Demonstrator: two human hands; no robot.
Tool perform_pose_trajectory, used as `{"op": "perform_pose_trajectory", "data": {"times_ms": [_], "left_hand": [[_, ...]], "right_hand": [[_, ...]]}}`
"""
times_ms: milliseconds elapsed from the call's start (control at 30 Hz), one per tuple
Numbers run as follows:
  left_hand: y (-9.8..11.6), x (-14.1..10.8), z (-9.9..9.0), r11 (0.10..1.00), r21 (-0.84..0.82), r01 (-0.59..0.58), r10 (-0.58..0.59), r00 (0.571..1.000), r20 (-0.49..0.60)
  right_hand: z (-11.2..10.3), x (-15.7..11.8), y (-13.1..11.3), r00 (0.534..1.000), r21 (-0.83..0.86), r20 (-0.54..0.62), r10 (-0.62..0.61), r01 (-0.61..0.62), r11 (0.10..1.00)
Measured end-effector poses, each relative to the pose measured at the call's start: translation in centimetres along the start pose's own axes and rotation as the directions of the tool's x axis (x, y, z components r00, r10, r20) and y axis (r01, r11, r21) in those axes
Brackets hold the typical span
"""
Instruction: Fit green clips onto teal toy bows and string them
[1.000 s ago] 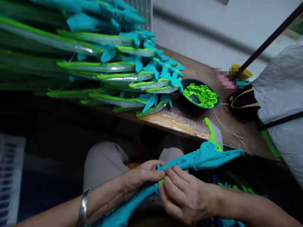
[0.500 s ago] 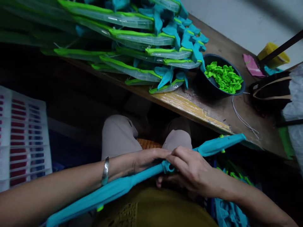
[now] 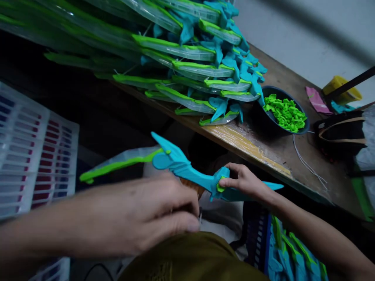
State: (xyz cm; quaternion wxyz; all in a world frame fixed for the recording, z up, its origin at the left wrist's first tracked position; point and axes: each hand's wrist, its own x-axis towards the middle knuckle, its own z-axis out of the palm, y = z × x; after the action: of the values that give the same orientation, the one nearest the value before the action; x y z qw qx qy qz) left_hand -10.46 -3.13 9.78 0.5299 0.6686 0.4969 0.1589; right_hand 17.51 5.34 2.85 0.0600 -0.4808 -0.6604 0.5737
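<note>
A blue toy bow [image 3: 195, 175] is held across my lap, its left limb green-edged with a translucent strip. My right hand [image 3: 244, 181] grips the bow's middle, with the thumb on a small green piece [image 3: 221, 184] set in the blue body. My left hand [image 3: 158, 212] is below and left of the bow, blurred, with curled fingers and the thumb near them. Something thin and pale shows by its fingertips, too small to make out. The bow's right end runs behind my right hand, and its blue tip shows beyond.
Many similar green and blue bows [image 3: 193, 70] lie stacked on the wooden table [image 3: 258, 152]. A dark bowl [image 3: 306, 125] of small green pieces stands beside them. White plastic crates [image 3: 41, 156] are at left. More blue and green parts [image 3: 293, 253] fill a blue crate [image 3: 263, 238] at lower right.
The bow has turned from edge-on to show its side and green limb. My left hand has come away from its middle, down and left; my right hand stays on it.
</note>
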Motion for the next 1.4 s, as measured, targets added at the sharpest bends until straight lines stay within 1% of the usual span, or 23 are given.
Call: {"op": "perform_pose_trajectory", "data": {"times_ms": [33,67,100,167,200,233,300,333,367,400,467,533,633,733,867,933,1000,1067,1100,1167,1233,1300,1400], "left_hand": [[-0.8,-0.3,1.6,1.0,0.005,0.0,0.0,0.995,0.099],[-1.9,-0.2,3.4,0.999,0.001,0.036,-0.036,0.993,0.109],[-3.1,0.1,5.2,0.996,-0.036,0.084,-0.083,0.996,0.036],[-5.1,1.4,8.6,0.973,-0.171,0.155,-0.171,0.981,-0.087],[-5.9,2.3,10.1,0.95,-0.279,0.142,-0.186,0.973,-0.139],[-6.4,3.1,11.3,0.904,-0.418,0.096,-0.187,0.965,-0.182],[-6.8,4.5,13.1,0.764,-0.645,-0.024,-0.192,0.946,-0.262],[-6.8,5.1,13.7,0.705,-0.706,-0.069,-0.208,0.932,-0.298],[-6.8,5.5,14.0,0.681,-0.727,-0.088,-0.236,0.914,-0.331],[-6.8,5.7,14.2,0.693,-0.717,-0.077,-0.274,0.892,-0.361],[-6.8,5.9,14.2,0.759,-0.651,-0.022,-0.331,0.848,-0.414],[-6.9,5.8,14.1,0.807,-0.59,0.015,-0.338,0.831,-0.441],[-7.2,5.6,14.0,0.82,-0.573,0.004,-0.313,0.841,-0.442],[-6.9,5.4,13.9,0.827,-0.563,-0.011,-0.296,0.842,-0.451],[-5.7,5.2,13.3,0.85,-0.521,-0.072,-0.19,0.881,-0.433],[-5.2,5.2,13.0,0.85,-0.523,-0.056,-0.19,0.894,-0.405],[-4.9,5.3,12.7,0.837,-0.545,-0.037,-0.21,0.899,-0.383],[-4.9,5.5,12.5,0.826,-0.563,-0.025,-0.218,0.907,-0.36],[-5.0,5.5,12.5,0.828,-0.561,-0.016,-0.219,0.911,-0.349],[-5.3,5.5,12.6,0.844,-0.537,0.011,-0.225,0.915,-0.335],[-5.8,5.5,12.7,0.847,-0.531,0.026,-0.233,0.916,-0.327],[-6.2,5.4,13.0,0.83,-0.557,0.024,-0.236,0.92,-0.312],[-6.6,5.3,13.2,0.784,-0.62,0.012,-0.226,0.936,-0.269]], "right_hand": [[0.0,0.2,0.0,1.0,0.043,-0.008,0.01,-0.009,0.999],[0.1,0.3,0.0,1.0,0.073,-0.02,0.011,-0.01,0.997],[0.3,0.4,0.0,0.999,0.099,-0.032,0.009,-0.006,0.995],[0.8,0.2,-0.1,0.999,0.131,-0.053,-0.002,0.009,0.991],[1.0,0.1,-0.2,0.997,0.13,-0.071,-0.015,0.024,0.991],[1.3,0.0,-0.2,0.995,0.122,-0.096,-0.033,0.044,0.992],[2.0,-0.2,0.0,0.988,0.115,-0.139,-0.061,0.077,0.99],[2.3,-0.3,0.0,0.986,0.125,-0.154,-0.069,0.089,0.988],[2.6,-0.4,0.1,0.984,0.144,-0.163,-0.075,0.099,0.985],[3.0,-0.5,0.2,0.982,0.156,-0.17,-0.084,0.111,0.982],[3.7,-0.8,0.4,0.97,0.116,-0.205,-0.13,0.155,0.981],[4.4,-1.0,0.4,0.949,0.018,-0.242,-0.201,0.212,0.977],[5.0,-1.5,0.2,0.926,-0.066,-0.267,-0.267,0.259,0.964],[5.3,-2.0,0.0,0.909,-0.108,-0.31,-0.277,0.256,0.961],[5.6,-2.9,0.3,0.896,-0.199,-0.352,-0.27,0.21,0.957],[5.7,-3.3,0.7,0.885,-0.243,-0.363,-0.293,0.214,0.946],[5.9,-3.7,1.1,0.861,-0.301,-0.357,-0.362,0.261,0.917],[5.9,-3.9,1.5,0.821,-0.371,-0.327,-0.469,0.344,0.862],[5.9,-3.9,1.7,0.79,-0.411,-0.307,-0.531,0.392,0.823],[5.6,-3.9,1.7,0.713,-0.498,-0.254,-0.653,0.483,0.721],[5.1,-3.7,1.5,0.655,-0.561,-0.171,-0.736,0.549,0.619],[4.4,-3.4,1.3,0.628,-0.568,-0.066,-0.775,0.615,0.547],[3.2,-3.0,1.1,0.606,-0.509,0.068,-0.793,0.705,0.495]]}}
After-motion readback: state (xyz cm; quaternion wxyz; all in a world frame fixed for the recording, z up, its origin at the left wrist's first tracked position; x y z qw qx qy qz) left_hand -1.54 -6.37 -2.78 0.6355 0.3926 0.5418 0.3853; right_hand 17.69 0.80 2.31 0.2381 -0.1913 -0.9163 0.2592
